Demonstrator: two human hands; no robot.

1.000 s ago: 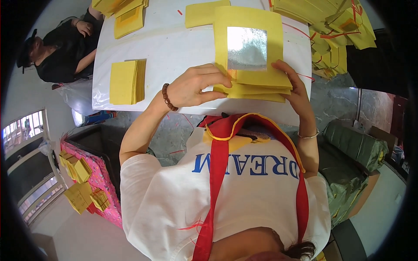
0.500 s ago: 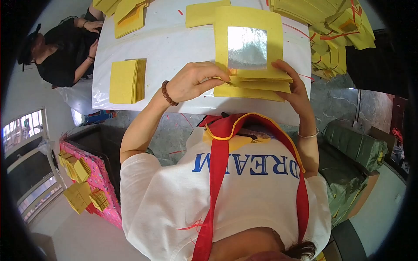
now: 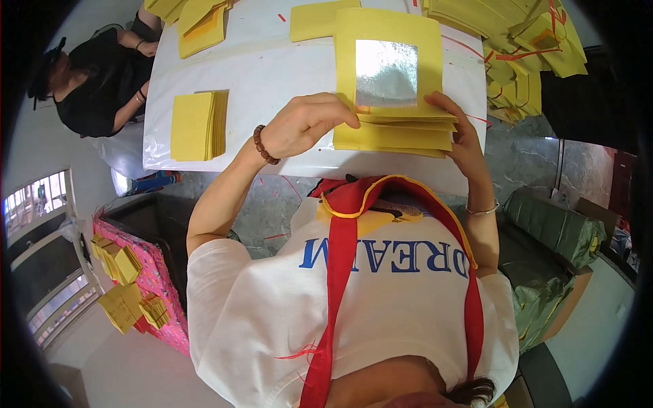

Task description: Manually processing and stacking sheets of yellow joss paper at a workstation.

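Observation:
A stack of yellow joss paper (image 3: 388, 139) lies at the front edge of the white-covered table (image 3: 272, 75), its near edges fanned apart into layers. The top sheet carries a shiny silver foil square (image 3: 386, 75). At the stack's left edge, my left hand (image 3: 306, 126) has its fingers closed, the tips pressed on the layers. My right hand (image 3: 459, 132) grips the right edge, fingers bent around the side; some of them are hidden by the paper.
To the left stands a neat yellow paper bundle (image 3: 197, 127). Behind lie another yellow stack (image 3: 316, 24) and folded yellow paper (image 3: 203, 34). Yellow bundles with red strips (image 3: 524, 58) crowd the right corner. A person in black (image 3: 95, 88) sits at the left side.
My left fingers have shifted slightly on the stack's left edge, and the near layers lie closer together. The other person's hands have moved back from the table.

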